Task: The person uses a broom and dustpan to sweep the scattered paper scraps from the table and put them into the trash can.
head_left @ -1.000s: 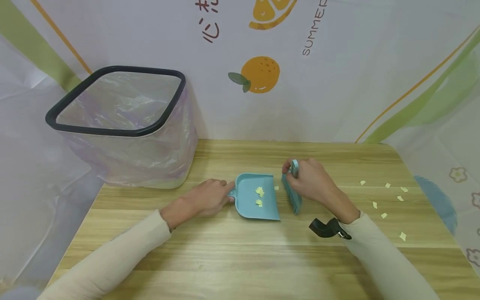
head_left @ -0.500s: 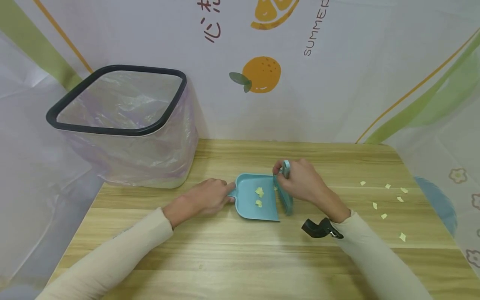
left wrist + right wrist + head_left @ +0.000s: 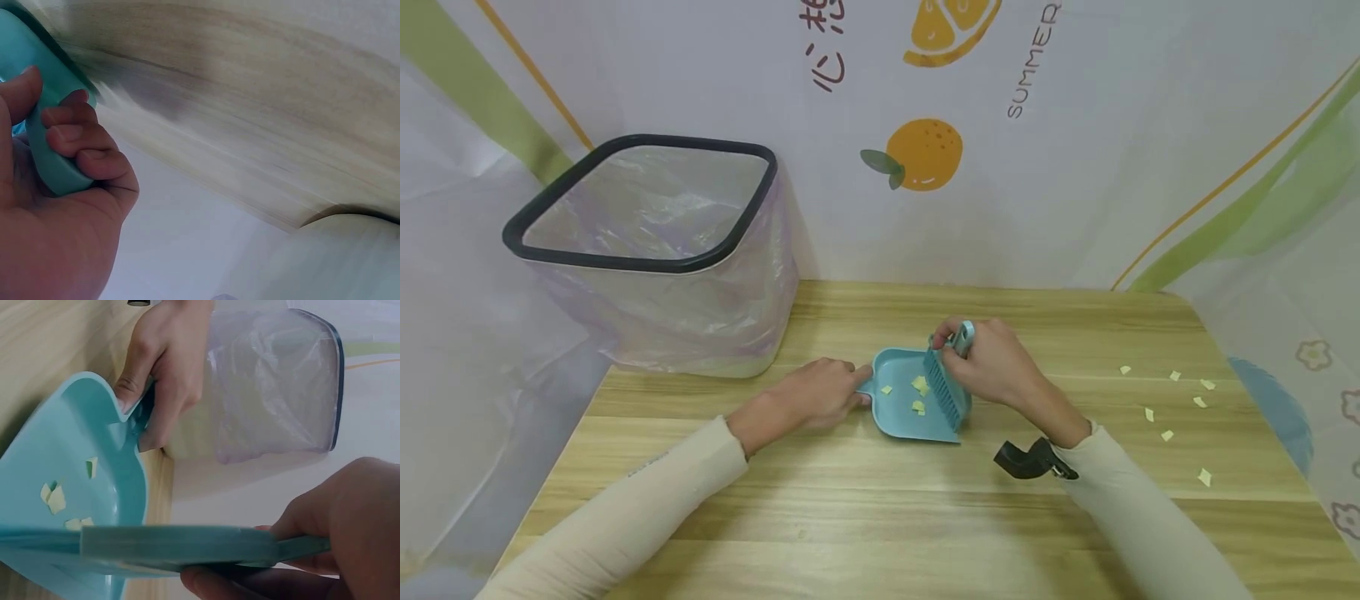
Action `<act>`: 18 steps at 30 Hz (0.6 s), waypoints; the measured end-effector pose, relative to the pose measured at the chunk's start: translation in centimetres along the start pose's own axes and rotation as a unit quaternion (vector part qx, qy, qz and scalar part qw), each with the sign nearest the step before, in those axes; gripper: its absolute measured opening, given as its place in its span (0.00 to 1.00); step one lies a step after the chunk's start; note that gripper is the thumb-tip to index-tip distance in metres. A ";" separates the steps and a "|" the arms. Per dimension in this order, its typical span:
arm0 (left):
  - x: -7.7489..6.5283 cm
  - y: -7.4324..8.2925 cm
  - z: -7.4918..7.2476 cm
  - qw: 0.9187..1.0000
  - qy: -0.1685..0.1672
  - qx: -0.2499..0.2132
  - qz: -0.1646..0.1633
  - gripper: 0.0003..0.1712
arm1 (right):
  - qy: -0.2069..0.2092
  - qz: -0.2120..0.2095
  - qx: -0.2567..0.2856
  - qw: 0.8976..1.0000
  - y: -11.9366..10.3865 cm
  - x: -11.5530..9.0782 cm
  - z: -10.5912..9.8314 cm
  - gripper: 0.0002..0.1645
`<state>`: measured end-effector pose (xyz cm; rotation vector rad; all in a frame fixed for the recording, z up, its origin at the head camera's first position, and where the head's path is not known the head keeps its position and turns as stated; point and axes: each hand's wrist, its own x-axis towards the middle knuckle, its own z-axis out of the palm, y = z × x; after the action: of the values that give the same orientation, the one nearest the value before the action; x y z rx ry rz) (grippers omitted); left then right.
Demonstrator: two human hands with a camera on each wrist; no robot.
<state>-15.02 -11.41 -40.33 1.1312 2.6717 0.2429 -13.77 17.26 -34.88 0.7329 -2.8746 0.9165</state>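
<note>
A blue dustpan lies on the wooden table, its wide mouth facing right. My left hand grips its handle; the left wrist view shows the fingers curled round the teal handle. Several yellow paper scraps lie inside the pan. My right hand holds a blue hand brush by its handle. The brush stands over the pan's open mouth, bristles toward the scraps. In the right wrist view the brush partly covers the pan.
At the back left stands a bin with a black rim and a plastic liner. Several more paper scraps lie scattered on the right of the table. A printed cloth hangs behind the table.
My right hand has moved the brush left, from beside the dustpan to over its mouth. A scrap that lay by the pan's edge is no longer there; another now shows deeper inside.
</note>
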 end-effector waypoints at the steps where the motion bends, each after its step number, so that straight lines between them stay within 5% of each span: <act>1: 0.0 0.0 0.0 1.000 0.001 0.000 0.001 0.17 | 0.004 0.002 0.005 1.000 -0.1 -0.1 -0.2 0.12; 9: -0.3 0.0 -0.9 1.000 0.008 -0.012 0.006 0.14 | 0.042 0.041 -0.018 0.998 0.0 -1.0 -2.1 0.13; 18: -0.9 0.4 -4.5 1.000 0.029 -0.009 0.005 0.12 | 0.055 0.061 -0.033 0.996 1.5 -2.0 -2.9 0.13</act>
<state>-15.35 -12.11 -35.80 1.1493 2.7080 0.3053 -13.00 20.83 -33.66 0.4914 -2.8632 0.8409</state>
